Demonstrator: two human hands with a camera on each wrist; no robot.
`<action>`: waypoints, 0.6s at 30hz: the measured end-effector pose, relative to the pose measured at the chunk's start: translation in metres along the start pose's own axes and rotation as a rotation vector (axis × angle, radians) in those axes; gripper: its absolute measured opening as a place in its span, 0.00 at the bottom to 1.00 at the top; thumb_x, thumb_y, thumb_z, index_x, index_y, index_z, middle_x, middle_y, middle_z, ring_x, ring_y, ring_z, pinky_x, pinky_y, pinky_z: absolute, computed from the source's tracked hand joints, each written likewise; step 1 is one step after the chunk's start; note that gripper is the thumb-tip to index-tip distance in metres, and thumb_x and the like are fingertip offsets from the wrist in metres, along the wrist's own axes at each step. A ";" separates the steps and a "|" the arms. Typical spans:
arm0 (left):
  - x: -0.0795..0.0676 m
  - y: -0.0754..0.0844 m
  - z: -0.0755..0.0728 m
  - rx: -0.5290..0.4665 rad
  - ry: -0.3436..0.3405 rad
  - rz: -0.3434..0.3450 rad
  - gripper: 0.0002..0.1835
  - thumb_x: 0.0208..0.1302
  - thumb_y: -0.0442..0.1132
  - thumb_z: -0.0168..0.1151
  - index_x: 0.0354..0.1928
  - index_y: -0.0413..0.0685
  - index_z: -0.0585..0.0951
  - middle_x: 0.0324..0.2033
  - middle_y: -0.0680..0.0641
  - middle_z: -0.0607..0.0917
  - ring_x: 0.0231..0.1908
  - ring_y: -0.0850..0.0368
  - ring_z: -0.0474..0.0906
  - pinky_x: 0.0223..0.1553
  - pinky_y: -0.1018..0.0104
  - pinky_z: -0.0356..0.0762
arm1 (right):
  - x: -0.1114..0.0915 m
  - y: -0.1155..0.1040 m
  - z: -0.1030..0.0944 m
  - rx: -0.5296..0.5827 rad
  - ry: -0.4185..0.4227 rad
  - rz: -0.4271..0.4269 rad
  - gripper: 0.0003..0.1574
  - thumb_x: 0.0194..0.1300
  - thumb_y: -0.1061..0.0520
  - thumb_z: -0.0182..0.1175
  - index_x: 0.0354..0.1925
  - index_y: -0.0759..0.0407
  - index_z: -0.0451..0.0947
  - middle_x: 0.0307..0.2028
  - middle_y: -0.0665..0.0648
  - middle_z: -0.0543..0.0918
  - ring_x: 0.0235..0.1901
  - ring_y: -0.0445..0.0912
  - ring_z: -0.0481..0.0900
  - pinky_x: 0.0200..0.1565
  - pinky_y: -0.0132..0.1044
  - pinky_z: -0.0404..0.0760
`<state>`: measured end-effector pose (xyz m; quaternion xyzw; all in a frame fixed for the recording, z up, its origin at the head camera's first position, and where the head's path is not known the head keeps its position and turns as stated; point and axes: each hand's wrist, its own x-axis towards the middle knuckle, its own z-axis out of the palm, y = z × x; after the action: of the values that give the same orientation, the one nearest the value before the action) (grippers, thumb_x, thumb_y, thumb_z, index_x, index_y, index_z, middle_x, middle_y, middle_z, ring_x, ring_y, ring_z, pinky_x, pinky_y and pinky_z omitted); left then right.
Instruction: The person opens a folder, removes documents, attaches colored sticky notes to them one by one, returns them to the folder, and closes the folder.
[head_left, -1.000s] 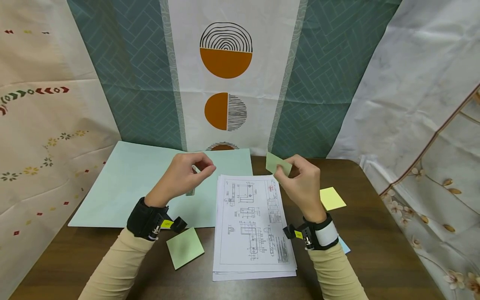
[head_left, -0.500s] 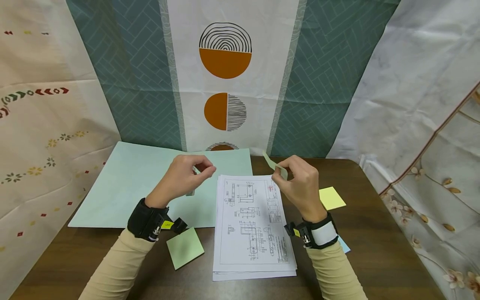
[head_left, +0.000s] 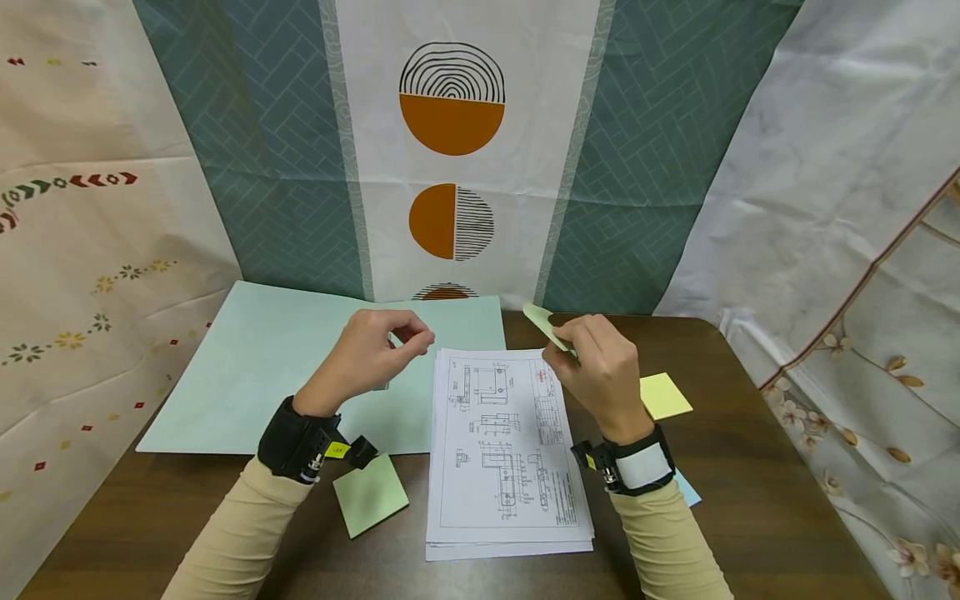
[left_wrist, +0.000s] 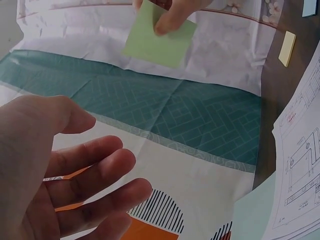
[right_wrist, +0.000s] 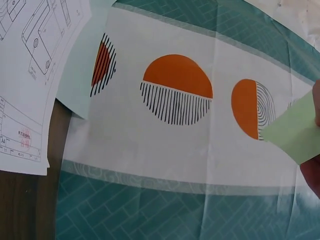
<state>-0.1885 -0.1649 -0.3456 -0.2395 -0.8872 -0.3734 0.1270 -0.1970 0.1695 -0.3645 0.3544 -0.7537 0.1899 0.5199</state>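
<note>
My right hand [head_left: 600, 371] pinches a single pale green sticky note [head_left: 542, 320] between thumb and fingers, above the far right corner of a stack of printed technical drawings [head_left: 517, 433]. The note [left_wrist: 160, 42] faces the left wrist view broadly, and one corner of it [right_wrist: 295, 130] shows in the right wrist view. Over the pale green folder [head_left: 262, 375] hovers my left hand [head_left: 375, 346]. In the left wrist view its fingers [left_wrist: 95, 175] are loosely bent, with nothing between them and the thumb. A green sticky note pad [head_left: 370, 496] lies below the left wrist.
Yellow sticky notes [head_left: 665, 396] lie on the wooden table [head_left: 750, 500] right of the right wrist. A blue one [head_left: 687, 488] is partly covered by that forearm. A small strip [head_left: 381, 386] on the folder is mostly hidden behind the left hand. Patterned cloths hang behind the table.
The green note in my right hand has turned from facing the head camera to nearly edge-on, curling a little. The right wrist rotated slightly; the left hand barely moved.
</note>
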 end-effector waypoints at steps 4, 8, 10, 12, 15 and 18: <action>0.000 0.000 0.001 0.003 0.002 0.001 0.08 0.79 0.39 0.69 0.41 0.47 0.93 0.31 0.51 0.93 0.37 0.57 0.87 0.40 0.64 0.86 | -0.001 -0.001 0.001 -0.009 0.019 0.005 0.10 0.50 0.75 0.75 0.34 0.71 0.86 0.30 0.65 0.90 0.29 0.57 0.87 0.30 0.51 0.89; 0.000 0.001 0.002 -0.006 0.003 -0.005 0.08 0.79 0.39 0.69 0.41 0.46 0.93 0.32 0.49 0.94 0.36 0.55 0.89 0.36 0.65 0.83 | -0.002 -0.001 0.002 -0.024 0.018 0.000 0.14 0.48 0.74 0.79 0.35 0.71 0.87 0.31 0.66 0.91 0.31 0.58 0.88 0.32 0.52 0.90; 0.000 0.002 0.002 -0.013 0.004 -0.010 0.08 0.79 0.39 0.69 0.42 0.46 0.93 0.32 0.49 0.94 0.36 0.54 0.89 0.33 0.66 0.81 | -0.003 -0.001 0.002 -0.029 0.016 -0.007 0.15 0.48 0.73 0.80 0.35 0.71 0.88 0.31 0.66 0.91 0.31 0.58 0.88 0.33 0.52 0.90; 0.001 0.004 0.004 -0.020 0.006 -0.021 0.08 0.79 0.39 0.69 0.42 0.46 0.94 0.32 0.48 0.94 0.35 0.54 0.89 0.31 0.66 0.79 | -0.004 0.000 0.004 -0.030 0.017 -0.015 0.15 0.47 0.74 0.81 0.35 0.71 0.88 0.31 0.66 0.91 0.31 0.59 0.88 0.33 0.52 0.91; 0.003 0.008 0.007 -0.028 0.006 -0.038 0.09 0.79 0.40 0.68 0.43 0.45 0.94 0.32 0.48 0.94 0.36 0.54 0.88 0.31 0.65 0.78 | -0.005 -0.001 0.006 -0.029 0.015 -0.036 0.17 0.46 0.74 0.82 0.36 0.71 0.88 0.31 0.66 0.91 0.31 0.58 0.88 0.33 0.50 0.91; 0.006 0.013 0.011 -0.035 0.000 -0.039 0.09 0.79 0.41 0.68 0.44 0.46 0.94 0.33 0.48 0.94 0.36 0.54 0.87 0.34 0.63 0.79 | -0.005 -0.003 0.009 -0.031 0.007 -0.072 0.18 0.46 0.73 0.83 0.36 0.70 0.88 0.31 0.64 0.90 0.31 0.57 0.87 0.32 0.47 0.89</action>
<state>-0.1875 -0.1471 -0.3430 -0.2243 -0.8849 -0.3915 0.1156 -0.1995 0.1631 -0.3730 0.3728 -0.7414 0.1606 0.5344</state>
